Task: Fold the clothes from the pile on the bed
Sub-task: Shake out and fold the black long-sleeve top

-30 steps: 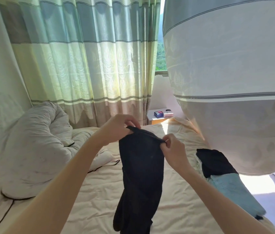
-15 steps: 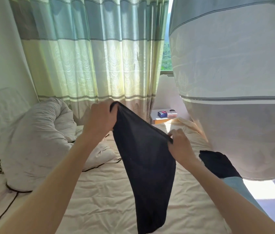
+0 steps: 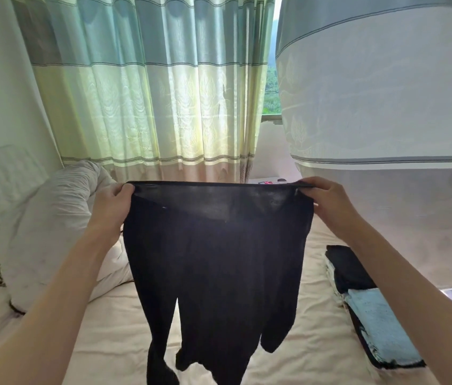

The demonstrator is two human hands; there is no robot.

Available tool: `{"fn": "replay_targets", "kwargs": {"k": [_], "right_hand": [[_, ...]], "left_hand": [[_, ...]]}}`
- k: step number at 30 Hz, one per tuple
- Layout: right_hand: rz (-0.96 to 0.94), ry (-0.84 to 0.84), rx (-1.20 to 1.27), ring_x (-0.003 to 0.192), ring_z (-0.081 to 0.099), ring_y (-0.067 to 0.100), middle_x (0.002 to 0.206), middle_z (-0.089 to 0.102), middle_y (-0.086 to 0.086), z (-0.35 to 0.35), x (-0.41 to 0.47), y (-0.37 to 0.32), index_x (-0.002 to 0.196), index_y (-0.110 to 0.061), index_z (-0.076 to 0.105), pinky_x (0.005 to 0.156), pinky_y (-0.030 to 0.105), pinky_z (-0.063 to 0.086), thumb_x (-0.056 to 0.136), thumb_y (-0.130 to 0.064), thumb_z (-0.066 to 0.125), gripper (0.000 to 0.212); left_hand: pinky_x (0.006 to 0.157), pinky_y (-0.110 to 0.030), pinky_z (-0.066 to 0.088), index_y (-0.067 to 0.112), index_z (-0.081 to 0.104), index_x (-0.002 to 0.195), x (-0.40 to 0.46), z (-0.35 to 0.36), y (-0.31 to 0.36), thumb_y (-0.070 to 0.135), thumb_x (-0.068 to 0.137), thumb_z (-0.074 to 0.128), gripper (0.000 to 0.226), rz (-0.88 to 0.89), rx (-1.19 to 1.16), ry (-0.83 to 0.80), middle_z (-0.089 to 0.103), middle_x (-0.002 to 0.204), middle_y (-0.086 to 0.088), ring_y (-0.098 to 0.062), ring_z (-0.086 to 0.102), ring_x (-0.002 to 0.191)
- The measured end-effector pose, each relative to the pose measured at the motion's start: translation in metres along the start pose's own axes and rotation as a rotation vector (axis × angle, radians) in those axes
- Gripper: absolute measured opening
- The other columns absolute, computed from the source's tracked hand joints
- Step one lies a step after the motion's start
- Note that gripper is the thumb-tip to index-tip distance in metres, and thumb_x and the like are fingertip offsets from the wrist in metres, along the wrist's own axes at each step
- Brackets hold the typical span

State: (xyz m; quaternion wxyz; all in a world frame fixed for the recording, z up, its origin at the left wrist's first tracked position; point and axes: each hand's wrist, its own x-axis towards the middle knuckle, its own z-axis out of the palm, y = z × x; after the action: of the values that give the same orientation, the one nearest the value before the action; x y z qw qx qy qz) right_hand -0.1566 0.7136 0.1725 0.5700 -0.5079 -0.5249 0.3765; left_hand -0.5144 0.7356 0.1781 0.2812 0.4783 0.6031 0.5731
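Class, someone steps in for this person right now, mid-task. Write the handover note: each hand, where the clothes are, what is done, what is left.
Left hand: pinching the left end of the black tights' waistband.
Right hand: pinching the right end; the waistband is stretched flat between both hands.
The tights hang above the bed, legs dangling, not yet folded.
Done: a stack of folded clothes, dark pieces and a light blue one, lies on the bed to the right.
Left: lay the tights down, fold them, add them to the stack. No unfolded pile is in view, so check for more.
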Motion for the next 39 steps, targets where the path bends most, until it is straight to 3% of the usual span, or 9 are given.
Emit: {"fn": "replay_targets", "kwargs": {"k": [5,10,16,20,23,27,30,36,39], "right_hand": [[-0.047,-0.024,-0.361,0.076,0.054,0.022,0.074,0.061,0.003,-0.003,0.003,0.006,0.068,-0.025,0.069,0.074,0.034,0.037,0.082,-0.033,0.063,0.017],[-0.138,-0.2,-0.86,0.086,0.062,0.02,0.088,0.066,-0.005,-0.009,-0.004,-0.002,0.087,-0.035,0.068,0.08,0.044,0.052,0.052,-0.095,0.04,0.075],[-0.216,-0.239,-0.919,0.091,0.058,0.016,0.096,0.069,0.0,-0.003,-0.027,0.012,0.082,-0.017,0.074,0.084,0.029,0.043,0.08,-0.042,0.068,0.026],[-0.255,-0.133,-0.829,0.077,0.05,0.006,0.083,0.065,-0.004,-0.013,-0.045,0.021,0.092,-0.014,0.075,0.078,0.027,0.044,0.089,-0.024,0.062,0.016],[-0.252,-0.128,-0.776,0.078,0.054,0.009,0.084,0.061,-0.006,-0.026,-0.055,0.023,0.093,-0.015,0.073,0.074,0.023,0.041,0.088,-0.013,0.062,0.012],[-0.246,-0.208,-0.712,0.074,0.053,0.004,0.084,0.061,-0.008,-0.034,-0.069,0.02,0.092,-0.015,0.068,0.074,0.017,0.041,0.087,-0.007,0.063,0.011],[-0.154,-0.285,-0.491,0.075,0.055,0.007,0.077,0.061,-0.006,-0.039,-0.082,0.012,0.084,-0.014,0.064,0.077,0.024,0.044,0.088,-0.006,0.061,0.009],[-0.15,-0.54,-0.485,0.059,0.054,-0.012,0.062,0.06,-0.022,-0.053,-0.118,-0.009,0.075,-0.024,0.063,0.058,-0.002,0.035,0.084,-0.045,0.062,0.023],[-0.014,-0.621,-0.223,0.059,0.051,-0.006,0.061,0.058,-0.017,-0.064,-0.133,-0.015,0.065,-0.026,0.067,0.061,0.007,0.039,0.088,-0.043,0.054,0.031]], "left_hand": [[0.075,-0.034,0.038,0.018,0.063,0.087,-0.001,-0.01,0.007,0.023,0.092,0.045,0.019,0.154,0.192,-0.007,0.061,0.088,-0.007,-0.02,0.053,0.083],[0.074,-0.029,0.035,0.006,0.067,0.097,-0.017,-0.017,0.003,0.016,0.094,0.046,0.023,0.292,0.465,0.084,0.058,0.082,-0.008,-0.023,0.052,0.078],[0.072,-0.04,0.042,0.003,0.064,0.085,-0.041,-0.01,0.001,0.014,0.095,0.045,0.024,0.187,0.418,0.03,0.055,0.067,-0.007,-0.027,0.053,0.073],[0.066,-0.02,0.041,0.021,0.065,0.086,-0.079,0.001,0.008,0.014,0.095,0.048,0.02,0.171,0.354,-0.1,0.061,0.073,0.008,-0.007,0.055,0.072],[0.069,-0.021,0.04,0.014,0.068,0.094,-0.106,-0.003,0.008,0.013,0.094,0.05,0.017,0.171,0.419,-0.091,0.064,0.078,0.001,-0.011,0.056,0.075],[0.06,-0.019,0.031,0.005,0.067,0.103,-0.131,-0.016,0.013,0.011,0.094,0.05,0.02,0.209,0.524,0.064,0.058,0.078,-0.003,-0.016,0.052,0.075],[0.071,-0.024,0.033,0.006,0.064,0.104,-0.147,-0.023,0.015,0.015,0.095,0.048,0.021,0.187,0.523,0.148,0.059,0.08,-0.006,-0.019,0.052,0.076],[0.069,-0.034,0.037,0.021,0.056,0.075,-0.176,-0.043,0.012,0.028,0.094,0.048,0.022,0.02,0.28,0.11,0.059,0.075,-0.006,-0.019,0.051,0.075],[0.061,-0.031,0.035,0.02,0.055,0.072,-0.193,-0.057,0.011,0.028,0.093,0.051,0.023,0.028,0.242,0.084,0.055,0.069,-0.004,-0.019,0.049,0.07]]}}
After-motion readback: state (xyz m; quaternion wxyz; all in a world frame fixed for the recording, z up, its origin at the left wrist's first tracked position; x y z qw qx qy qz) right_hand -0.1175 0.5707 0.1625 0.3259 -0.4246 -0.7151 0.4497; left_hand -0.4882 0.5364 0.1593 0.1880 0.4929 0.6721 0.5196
